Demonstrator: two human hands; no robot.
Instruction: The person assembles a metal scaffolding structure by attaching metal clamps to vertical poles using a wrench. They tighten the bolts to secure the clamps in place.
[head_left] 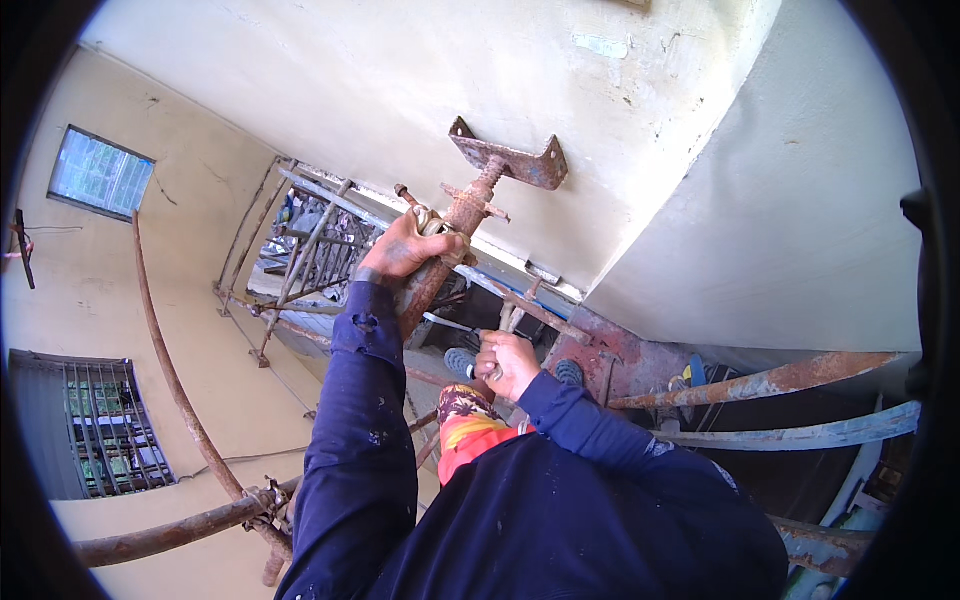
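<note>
My left hand (pixel 405 248) is closed on a scaffold clamp (pixel 432 222) that sits around a rusty upright pipe (pixel 425 290). A bolt sticks out of the clamp just above my fingers. From the pipe's top rises a threaded screw jack (pixel 488 182) with a rusty U-shaped head plate (pixel 510 158) close to the pale wall. Lower down and nearer my body, my right hand (pixel 508 365) is curled into a fist. A worn metal fitting (pixel 513 316) shows right above its knuckles; whether the fist grips it is hidden.
Below my right hand is a rusty red platform (pixel 625 350), with my shoes (pixel 568 372) near it. Rusty scaffold pipes (pixel 760 380) cross at the right. More poles, with a long bent one (pixel 165 350), stand at the left before a cream wall (pixel 110 280) with windows.
</note>
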